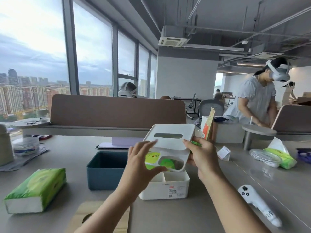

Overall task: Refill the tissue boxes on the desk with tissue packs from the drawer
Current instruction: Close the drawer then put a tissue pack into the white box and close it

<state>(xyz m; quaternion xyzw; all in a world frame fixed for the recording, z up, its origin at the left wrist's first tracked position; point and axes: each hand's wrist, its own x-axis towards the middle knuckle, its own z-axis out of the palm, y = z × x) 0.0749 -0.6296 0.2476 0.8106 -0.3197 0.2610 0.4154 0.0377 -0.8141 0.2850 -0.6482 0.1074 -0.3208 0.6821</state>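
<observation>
There is only one view, from a wide-angle camera on the person's head. It looks forward and only a little down, so it takes in the counter [168, 219] and also the room behind it up to the ceiling. The two forearms enter from the bottom edge of the picture, and the left hand [143, 163] and right hand [204, 157] are close to the lens, near the middle of the frame. The near edge of the counter is below the picture. The wide lens bends the window frames at the left side.
</observation>
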